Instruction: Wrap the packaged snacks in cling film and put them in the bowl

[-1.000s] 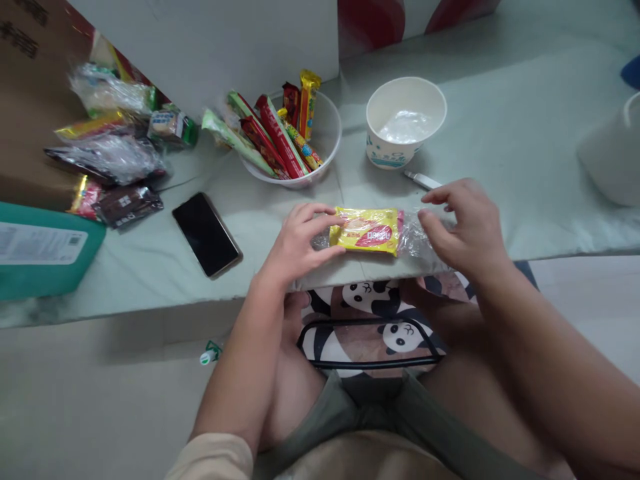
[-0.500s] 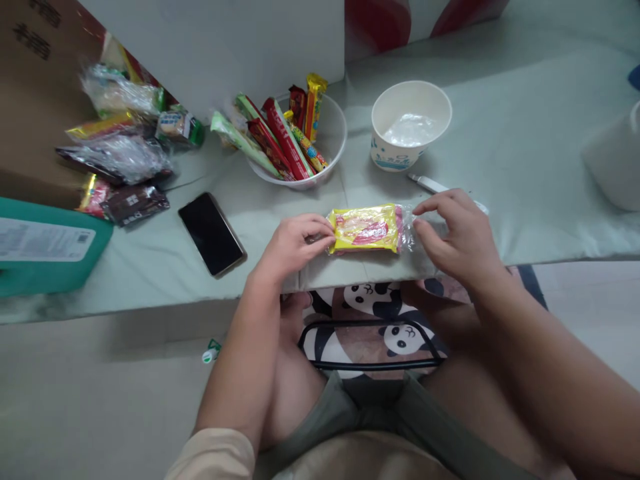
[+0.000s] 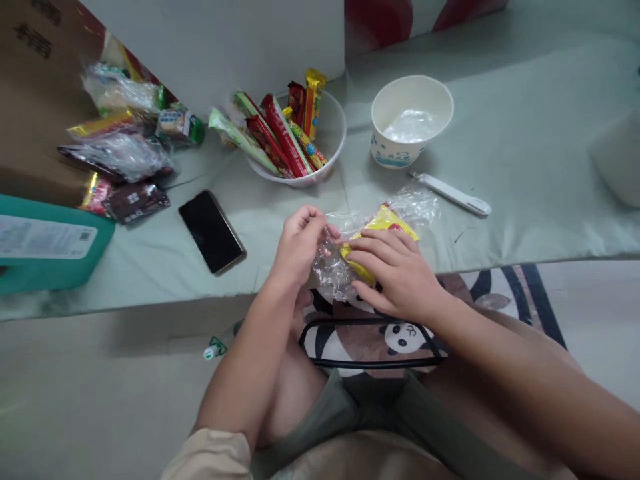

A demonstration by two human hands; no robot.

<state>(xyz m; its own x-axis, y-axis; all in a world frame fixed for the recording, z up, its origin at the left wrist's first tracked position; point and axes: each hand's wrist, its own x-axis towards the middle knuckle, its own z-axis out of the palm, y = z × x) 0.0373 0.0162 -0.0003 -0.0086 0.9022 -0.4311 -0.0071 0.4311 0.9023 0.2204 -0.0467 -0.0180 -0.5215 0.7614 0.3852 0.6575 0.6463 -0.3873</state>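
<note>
Yellow snack packet [image 3: 383,221] now tilted, lifted; right hand [image 3: 400,277] shifted onto it, left hand [image 3: 299,243] fingers pinching wrapper.

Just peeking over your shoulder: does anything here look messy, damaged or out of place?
Mostly the wrappers. Snack packets lie in a loose heap at the far left, and bars stick out over the bowl rim. The yellow packet under both hands sits crumpled in clear film at the table edge. Nothing looks spilled.
</note>
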